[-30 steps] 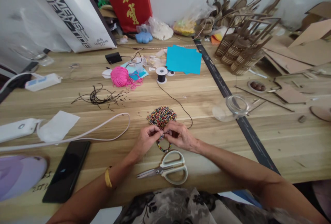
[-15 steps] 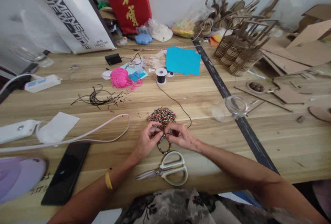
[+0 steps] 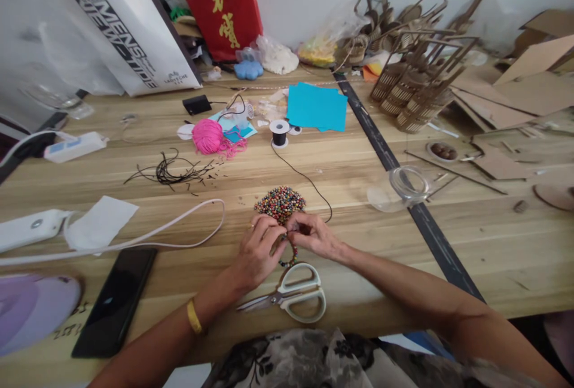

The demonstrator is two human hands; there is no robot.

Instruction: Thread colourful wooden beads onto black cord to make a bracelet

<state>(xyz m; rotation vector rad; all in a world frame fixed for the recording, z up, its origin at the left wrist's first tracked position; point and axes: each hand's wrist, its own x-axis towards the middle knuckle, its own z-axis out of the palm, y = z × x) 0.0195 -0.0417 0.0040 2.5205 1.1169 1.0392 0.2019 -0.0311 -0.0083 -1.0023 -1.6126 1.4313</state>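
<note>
A loop of colourful beads, like a bracelet, hangs below my fingertips, its left side hidden behind my left hand. That hand is closed, thumb and fingers pinched at the top of the loop. My right hand pinches at the same spot, where a short bit of dark cord seems to show. Just beyond my fingers lies a pile of loose multicoloured beads. White-handled scissors rest close below, blades pointing left. A spool of black cord stands further back, its free end trailing toward the pile's right side.
Cut black cords and a pink yarn ball lie at left, above a white cable and a black phone. Blue sheets lie at the back. To the right are a clear jar and small woven baskets.
My left hand has turned and shifted slightly right over the bead loop, covering its left side. My right hand stays nearly where it was, still pinching.
</note>
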